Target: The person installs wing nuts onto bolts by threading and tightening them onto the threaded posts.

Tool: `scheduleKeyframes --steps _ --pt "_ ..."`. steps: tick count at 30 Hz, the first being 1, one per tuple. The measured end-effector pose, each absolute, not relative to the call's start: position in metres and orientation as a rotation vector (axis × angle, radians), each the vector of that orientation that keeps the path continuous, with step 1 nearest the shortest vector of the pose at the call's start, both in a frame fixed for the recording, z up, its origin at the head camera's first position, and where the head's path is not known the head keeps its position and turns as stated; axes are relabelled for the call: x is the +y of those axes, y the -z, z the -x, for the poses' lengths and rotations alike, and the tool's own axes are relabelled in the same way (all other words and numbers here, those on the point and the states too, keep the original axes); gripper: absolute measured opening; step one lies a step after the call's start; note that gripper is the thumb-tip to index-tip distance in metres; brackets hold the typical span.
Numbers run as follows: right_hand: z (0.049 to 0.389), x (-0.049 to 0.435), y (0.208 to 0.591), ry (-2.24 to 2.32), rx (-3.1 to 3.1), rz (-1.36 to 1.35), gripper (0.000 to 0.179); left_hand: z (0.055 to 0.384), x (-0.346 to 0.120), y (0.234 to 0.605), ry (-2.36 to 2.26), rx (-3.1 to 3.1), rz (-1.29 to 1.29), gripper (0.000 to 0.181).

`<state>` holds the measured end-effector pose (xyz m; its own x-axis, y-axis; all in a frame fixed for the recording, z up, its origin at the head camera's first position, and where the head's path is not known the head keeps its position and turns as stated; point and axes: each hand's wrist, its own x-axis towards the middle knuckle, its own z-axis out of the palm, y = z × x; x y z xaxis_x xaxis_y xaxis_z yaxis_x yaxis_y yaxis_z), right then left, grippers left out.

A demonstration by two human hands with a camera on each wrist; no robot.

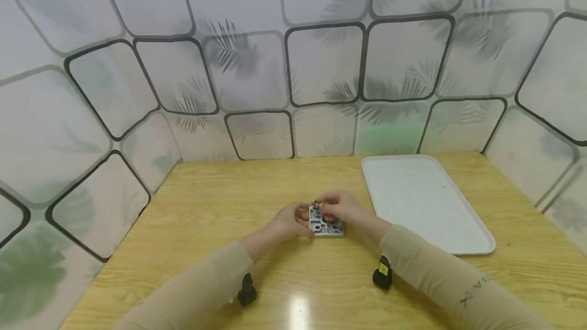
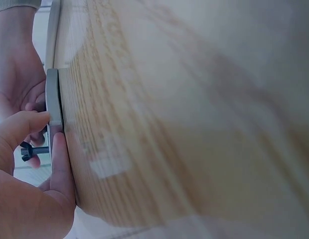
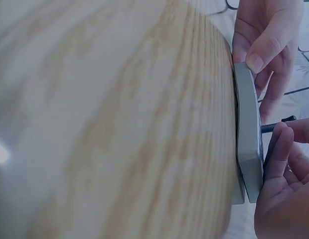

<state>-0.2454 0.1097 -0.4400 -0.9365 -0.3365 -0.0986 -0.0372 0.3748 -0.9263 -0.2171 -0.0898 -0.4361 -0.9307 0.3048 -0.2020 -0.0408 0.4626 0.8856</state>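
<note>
- A grey metal plate (image 1: 325, 224) is being held on the wooden table (image 1: 220, 192), near the middle of the scene and to the left of a white tray (image 1: 422, 202); two round-rimmed recesses are showing on its near side.
- Its left side is being gripped by the left hand (image 1: 290, 220), with the thumb at the near corner and the fingers set along the edge.
- A dark, seemingly wing-headed bolt (image 2: 35, 151) is standing up from the far left corner of the plate; how firmly it is being seated cannot be told.
- The bolt appears to be pinched close to its head by the curled index finger and thumb of the right hand (image 1: 340, 205); the far right part of the plate is being hidden by that hand.
- The threads could be caught crookedly if the bolt is being tilted while any twist is being given.
- The plate could be swung round on the smooth tabletop if too light a grip is being given on its left side.
- The bolt could be tipped or dropped if only a shallow fingertip pinch is being used, or if it is being knocked by the fingers crowding that small corner.
</note>
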Motion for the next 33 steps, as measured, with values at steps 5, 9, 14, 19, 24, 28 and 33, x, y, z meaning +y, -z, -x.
scheduleKeyframes --steps 5,9,14,19,24,28,33 --pt "0.245 0.109 0.441 1.561 2.4 0.325 0.035 0.217 -0.089 0.435 -1.445 2.394 -0.226 0.081" --pt "0.244 0.108 0.442 1.548 2.421 0.319 0.03 0.216 -0.089 0.434 -1.439 2.393 -0.22 0.081" --pt "0.245 0.107 0.443 1.55 2.433 0.308 0.027 0.214 -0.089 0.432 -1.441 2.392 -0.21 0.081" --pt "0.244 0.105 0.442 1.55 2.457 0.273 0.024 0.215 -0.09 0.433 -1.435 2.382 -0.205 0.081" --pt "0.241 0.101 0.442 1.533 2.511 0.199 0.018 0.216 -0.09 0.435 -1.441 2.37 -0.203 0.081" --pt "0.24 0.098 0.445 1.508 2.58 0.178 0.015 0.216 -0.09 0.435 -1.444 2.366 -0.204 0.081" --pt "0.239 0.094 0.446 1.472 2.66 0.127 0.016 0.216 -0.09 0.434 -1.438 2.37 -0.212 0.081"
